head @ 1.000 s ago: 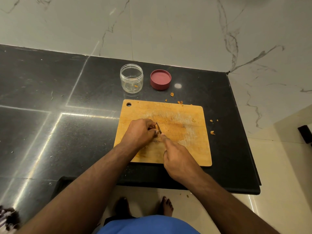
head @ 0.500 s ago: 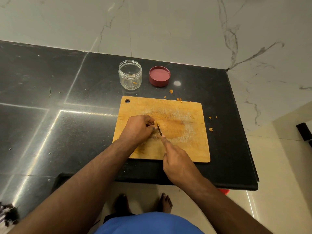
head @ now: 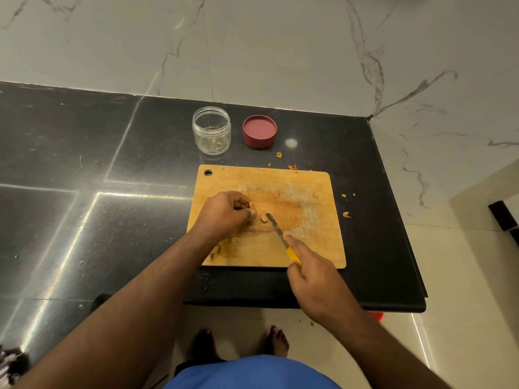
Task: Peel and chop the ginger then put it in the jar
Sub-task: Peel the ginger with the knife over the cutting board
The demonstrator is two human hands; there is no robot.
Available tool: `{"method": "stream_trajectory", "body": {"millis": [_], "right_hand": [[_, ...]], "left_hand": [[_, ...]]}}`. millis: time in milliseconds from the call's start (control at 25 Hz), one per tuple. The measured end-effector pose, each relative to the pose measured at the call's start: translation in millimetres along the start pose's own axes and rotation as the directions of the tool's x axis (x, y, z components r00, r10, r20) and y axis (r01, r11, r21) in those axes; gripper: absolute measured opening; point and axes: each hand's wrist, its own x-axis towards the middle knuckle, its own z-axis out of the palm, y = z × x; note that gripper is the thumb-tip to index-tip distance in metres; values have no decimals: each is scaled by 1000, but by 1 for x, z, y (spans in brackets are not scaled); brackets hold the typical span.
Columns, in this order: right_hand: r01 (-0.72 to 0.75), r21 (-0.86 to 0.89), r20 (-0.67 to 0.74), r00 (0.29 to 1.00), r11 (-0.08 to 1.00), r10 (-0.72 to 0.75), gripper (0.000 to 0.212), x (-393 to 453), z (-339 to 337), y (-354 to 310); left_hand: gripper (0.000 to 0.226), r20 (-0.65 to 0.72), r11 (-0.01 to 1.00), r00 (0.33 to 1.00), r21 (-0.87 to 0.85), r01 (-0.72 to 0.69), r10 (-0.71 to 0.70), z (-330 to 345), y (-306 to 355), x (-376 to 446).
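A wooden cutting board (head: 314, 248) lies on the black counter. My left hand (head: 224, 213) rests on the board's left part with its fingers curled over a piece of ginger that is mostly hidden. A small cut slice of ginger (head: 264, 218) lies just right of its fingertips. My right hand (head: 314, 273) grips a knife (head: 276, 228) with a yellow handle, forefinger along the blade. The blade tip touches the board beside the slice. The clear open jar (head: 212, 130) stands behind the board with a few bits inside.
The red lid (head: 259, 131) lies upside down right of the jar. Ginger peel scraps (head: 346, 214) are scattered on the counter (head: 84, 220) behind and right of the board, more (head: 224, 249) under my left wrist. The counter's right and near edges drop to a tiled floor.
My right hand has drawn back to the right and lower, so the knife blade and its yellow handle show. A cut slice lies free beside my left fingertips. The left hand has hardly moved.
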Motion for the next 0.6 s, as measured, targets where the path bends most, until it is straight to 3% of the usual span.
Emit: {"method": "stream_trajectory", "body": {"millis": [160,240,360,440,520,600], "right_hand": [[-72,-37,-55,996,997,70,53,20,-15,10],[-27,-79,7,1000,997,27,54,20,-10,8],[91,25,144,985,996,-93,51,2,5,5],[93,79,99,990,993,-101,51,3,6,8],[63,41,22,998,997,-64,51,10,2,13],[65,-20,38,997,998,-65,52,11,2,13]], "left_hand": [[35,-6,994,999,-102,33,-33,-7,1,2],[33,-23,990,998,-132,49,-52,-11,0,3],[34,-42,989,997,-137,51,-58,-15,-1,4],[36,-43,990,997,-127,55,-60,-16,0,3],[36,-40,992,998,-119,50,-55,-16,1,3],[36,-43,991,998,-128,47,-53,-16,2,3]]}}
